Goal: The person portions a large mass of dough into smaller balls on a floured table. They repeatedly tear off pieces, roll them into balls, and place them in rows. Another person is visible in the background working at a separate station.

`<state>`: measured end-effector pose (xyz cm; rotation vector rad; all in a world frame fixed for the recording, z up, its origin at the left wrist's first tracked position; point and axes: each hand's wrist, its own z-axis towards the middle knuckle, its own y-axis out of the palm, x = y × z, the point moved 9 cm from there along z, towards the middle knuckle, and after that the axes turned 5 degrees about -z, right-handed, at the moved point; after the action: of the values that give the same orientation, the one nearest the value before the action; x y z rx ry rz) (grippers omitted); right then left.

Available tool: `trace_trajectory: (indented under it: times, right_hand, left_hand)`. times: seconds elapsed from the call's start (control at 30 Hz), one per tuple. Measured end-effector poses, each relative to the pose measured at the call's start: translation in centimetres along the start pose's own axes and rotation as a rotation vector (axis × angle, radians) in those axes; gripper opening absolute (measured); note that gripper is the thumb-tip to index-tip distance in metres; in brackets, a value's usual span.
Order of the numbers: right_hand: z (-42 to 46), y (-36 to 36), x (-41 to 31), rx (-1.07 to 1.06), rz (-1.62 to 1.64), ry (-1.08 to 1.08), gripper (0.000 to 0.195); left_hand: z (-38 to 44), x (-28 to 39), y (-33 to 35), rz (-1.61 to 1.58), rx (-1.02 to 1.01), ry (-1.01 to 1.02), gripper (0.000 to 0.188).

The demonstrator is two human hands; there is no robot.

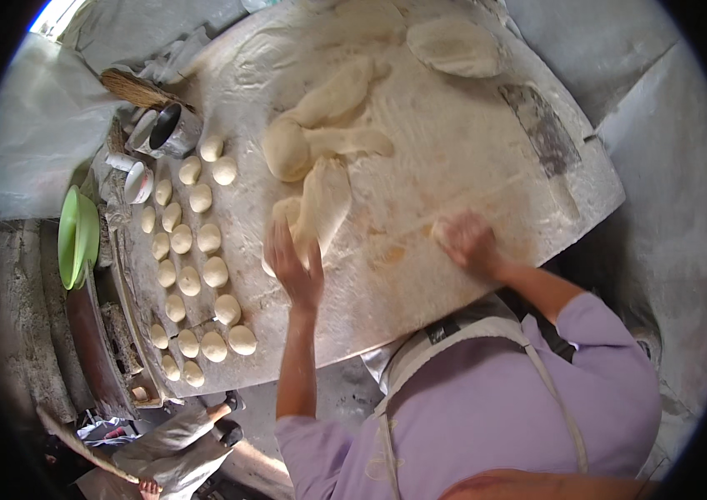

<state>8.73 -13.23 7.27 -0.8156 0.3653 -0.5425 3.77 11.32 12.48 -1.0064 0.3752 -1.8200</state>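
Observation:
My left hand (295,262) lies on the near end of a large mass of dough, thumb spread from the fingers. Under and beyond it the dough forms a long flattened strip (326,203). Farther back are a rounded lump (286,150) and two thick arms of dough, one reaching away and one to the right. My right hand (469,244) is curled over a small piece of dough (437,230) on the floured work table (391,300); motion blurs the fingers, and most of that piece is hidden. Several dough balls (209,239) sit in rough rows at the table's left.
At the back left stand a metal pot (175,130), a white cup (139,182) and a straw brush (141,90). A green basin (78,237) is beyond the left edge. A flour-covered round (453,47) lies at the far right. Another person (172,450) is at lower left.

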Motion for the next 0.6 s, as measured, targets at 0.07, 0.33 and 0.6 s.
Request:
trace_trajectory:
  times: [0.07,0.33,0.6]
  right_hand:
    - [-0.1,2.6,2.0,-0.245,0.038,0.183,0.033]
    - [3.1,4.9,4.4,-0.078,-0.006,0.266,0.034]
    - [2.7,3.2,2.6,-0.101,-0.029,0.155,0.033]
  left_hand:
    - [1.8,-1.3,2.0,0.050,-0.156,-0.095,0.061]
    - [-0.4,-1.6,1.2,0.249,-0.199,-0.100,0.049]
    - [-4.6,-0.6,-0.8,0.363,-0.179,-0.052,0.044]
